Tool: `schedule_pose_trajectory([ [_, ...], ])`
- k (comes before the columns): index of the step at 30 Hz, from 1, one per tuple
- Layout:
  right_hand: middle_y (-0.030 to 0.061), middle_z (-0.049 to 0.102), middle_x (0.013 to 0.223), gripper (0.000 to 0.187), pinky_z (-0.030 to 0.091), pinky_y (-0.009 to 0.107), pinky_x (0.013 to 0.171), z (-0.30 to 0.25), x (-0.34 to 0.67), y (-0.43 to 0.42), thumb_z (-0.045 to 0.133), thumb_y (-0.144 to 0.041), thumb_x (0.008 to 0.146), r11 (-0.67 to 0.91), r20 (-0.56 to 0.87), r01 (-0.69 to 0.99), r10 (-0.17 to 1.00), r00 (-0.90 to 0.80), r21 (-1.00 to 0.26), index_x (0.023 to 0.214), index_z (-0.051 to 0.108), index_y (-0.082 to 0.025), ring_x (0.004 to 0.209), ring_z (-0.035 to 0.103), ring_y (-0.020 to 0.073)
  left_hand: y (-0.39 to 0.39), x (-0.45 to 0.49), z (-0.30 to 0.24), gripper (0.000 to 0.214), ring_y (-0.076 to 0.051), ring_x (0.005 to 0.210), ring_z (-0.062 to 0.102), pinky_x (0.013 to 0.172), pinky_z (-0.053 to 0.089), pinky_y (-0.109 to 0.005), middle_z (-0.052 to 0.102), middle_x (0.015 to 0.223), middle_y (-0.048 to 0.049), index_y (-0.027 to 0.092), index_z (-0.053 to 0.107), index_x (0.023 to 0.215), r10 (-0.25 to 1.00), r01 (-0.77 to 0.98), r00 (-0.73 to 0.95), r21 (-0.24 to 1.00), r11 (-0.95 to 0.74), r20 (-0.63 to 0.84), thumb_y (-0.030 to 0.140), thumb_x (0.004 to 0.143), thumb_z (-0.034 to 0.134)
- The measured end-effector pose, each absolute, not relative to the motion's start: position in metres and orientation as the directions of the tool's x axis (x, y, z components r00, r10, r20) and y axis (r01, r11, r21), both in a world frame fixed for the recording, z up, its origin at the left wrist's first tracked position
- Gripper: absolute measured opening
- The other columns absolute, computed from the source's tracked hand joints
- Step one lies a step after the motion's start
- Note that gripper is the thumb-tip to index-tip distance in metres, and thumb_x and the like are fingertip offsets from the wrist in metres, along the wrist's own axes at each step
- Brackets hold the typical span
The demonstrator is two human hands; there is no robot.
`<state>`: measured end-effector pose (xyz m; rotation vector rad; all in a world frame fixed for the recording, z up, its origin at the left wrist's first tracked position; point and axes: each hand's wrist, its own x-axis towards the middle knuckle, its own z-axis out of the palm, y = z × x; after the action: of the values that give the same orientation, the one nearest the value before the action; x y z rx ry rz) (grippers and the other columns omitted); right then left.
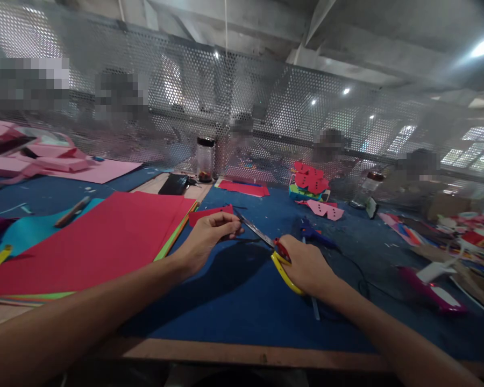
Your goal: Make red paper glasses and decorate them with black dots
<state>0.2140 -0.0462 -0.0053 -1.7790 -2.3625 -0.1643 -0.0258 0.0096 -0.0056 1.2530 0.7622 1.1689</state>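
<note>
My right hand (306,263) grips a pair of scissors (284,271) with yellow and red handles. Their metal blades point up and left, the tips close to my left fingers. My left hand (212,234) is closed in a pinch near those tips; whatever lies between the fingers is too small or hidden to make out. A piece of red paper (201,215) shows just behind the left hand, partly covered by it, and I cannot tell whether the fingers touch it. Both hands are above the blue tabletop (210,317).
Large red sheets (100,236) lie stacked at left. Beyond my right hand is a blue glue gun (317,235) with its cord. Red and pink cut shapes (311,180), a jar (205,159) and a black wallet-like object (174,184) stand before a perforated metal screen (234,97). Paper scraps crowd the right.
</note>
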Motion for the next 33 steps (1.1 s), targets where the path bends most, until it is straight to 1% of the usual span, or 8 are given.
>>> schedule_pose_trajectory([
  [6, 0.0022, 0.064, 0.081, 0.014, 0.019, 0.028, 0.057, -0.0042, 0.2119, -0.0479, 0.051, -0.034, 0.09, 0.277, 0.208, 0.96, 0.941, -0.267, -0.024, 0.089, 0.055, -0.021, 0.071, 0.059, 0.0172, 0.0101, -0.0253, -0.0071, 0.011, -0.015, 0.079, 0.062, 0.077, 0.046, -0.028, 0.069, 0.082, -0.0035, 0.016, 0.071, 0.083, 0.946, -0.24, 0.288, 0.967, -0.079, 0.148, 0.024, 0.076, 0.075],
  [12, 0.0025, 0.065, 0.083, 0.014, 0.021, 0.028, 0.057, -0.0042, 0.2121, -0.0481, 0.05, -0.034, 0.09, 0.273, 0.214, 0.962, 0.94, -0.266, -0.001, 0.089, 0.055, -0.021, 0.072, 0.061, 0.0172, 0.0102, -0.0257, -0.0065, 0.01, -0.013, 0.076, 0.06, 0.073, 0.043, -0.026, 0.068, 0.08, -0.0025, 0.016, 0.07, 0.081, 0.941, -0.225, 0.3, 0.97, -0.088, 0.155, 0.025, 0.078, 0.074],
  [18, 0.0034, 0.068, 0.088, 0.016, 0.021, 0.029, 0.058, -0.0051, 0.2122, -0.0472, 0.05, -0.036, 0.091, 0.259, 0.205, 0.965, 0.943, -0.261, 0.038, 0.092, 0.055, -0.021, 0.072, 0.062, 0.0175, 0.0088, -0.0251, -0.0054, 0.011, -0.016, 0.078, 0.061, 0.074, 0.045, -0.029, 0.069, 0.082, -0.0048, 0.016, 0.07, 0.078, 0.947, -0.219, 0.284, 0.972, -0.088, 0.149, 0.026, 0.076, 0.074],
  [26, 0.0022, 0.068, 0.086, 0.016, 0.019, 0.029, 0.057, -0.009, 0.2143, -0.0447, 0.049, -0.035, 0.091, 0.27, 0.222, 0.962, 0.936, -0.272, 0.041, 0.088, 0.054, -0.021, 0.07, 0.062, 0.017, 0.0084, -0.0255, -0.0055, 0.012, -0.014, 0.077, 0.06, 0.076, 0.044, -0.027, 0.068, 0.08, -0.0025, 0.016, 0.069, 0.077, 0.942, -0.239, 0.302, 0.968, -0.076, 0.148, 0.027, 0.076, 0.075],
  [33, 0.0018, 0.067, 0.086, 0.016, 0.021, 0.029, 0.057, -0.0082, 0.2137, -0.0455, 0.05, -0.035, 0.091, 0.264, 0.218, 0.963, 0.938, -0.269, 0.052, 0.086, 0.054, -0.021, 0.07, 0.062, 0.0161, 0.0085, -0.0254, -0.0048, 0.012, -0.014, 0.076, 0.058, 0.075, 0.043, -0.027, 0.067, 0.082, -0.0035, 0.015, 0.068, 0.077, 0.935, -0.253, 0.313, 0.964, -0.084, 0.164, 0.026, 0.076, 0.075],
])
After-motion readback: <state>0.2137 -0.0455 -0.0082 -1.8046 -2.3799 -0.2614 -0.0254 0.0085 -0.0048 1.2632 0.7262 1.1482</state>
